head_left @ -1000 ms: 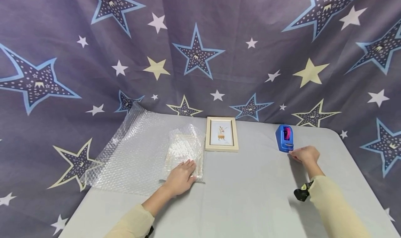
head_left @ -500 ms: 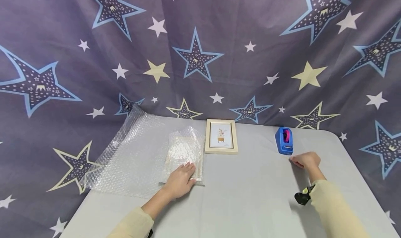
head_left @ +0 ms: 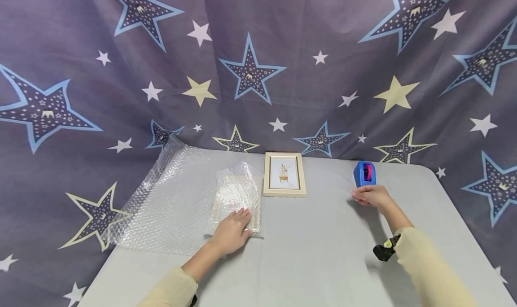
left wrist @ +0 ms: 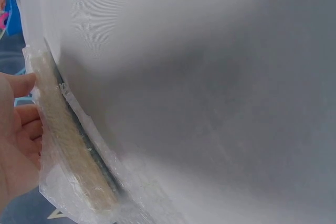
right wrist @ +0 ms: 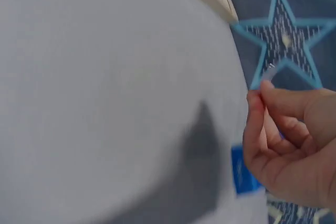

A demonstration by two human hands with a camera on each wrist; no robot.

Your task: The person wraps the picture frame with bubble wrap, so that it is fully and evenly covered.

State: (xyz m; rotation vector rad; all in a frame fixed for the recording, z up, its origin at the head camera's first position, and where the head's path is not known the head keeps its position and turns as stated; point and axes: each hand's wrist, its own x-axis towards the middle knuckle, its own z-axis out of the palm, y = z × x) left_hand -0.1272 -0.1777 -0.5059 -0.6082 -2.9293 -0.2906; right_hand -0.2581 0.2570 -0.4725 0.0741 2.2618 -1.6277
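Note:
My left hand (head_left: 231, 231) lies with fairly straight fingers on the near part of a flat frame-like thing wrapped in bubble wrap (head_left: 237, 190). In the left wrist view, the pale edge of that wrapped thing (left wrist: 73, 135) shows through the clear layers, with the thumb touching its side. Between thumb and forefinger, my right hand (head_left: 373, 196) pinches a small clear piece of tape (right wrist: 270, 72). This hand is just in front of the blue tape dispenser (head_left: 358, 174) and hides its near end in the head view.
A loose sheet of bubble wrap (head_left: 169, 203) spreads left of the wrapped thing, its far corner up against the star-patterned curtain (head_left: 323, 91). A cream picture frame (head_left: 284, 173) lies face up at the back of the grey table (head_left: 307, 253).
My right hand has pulled back from the dispenser's near end, then moved left and forward to the dispenser's front left. The left hand stays in place on the wrapped thing.

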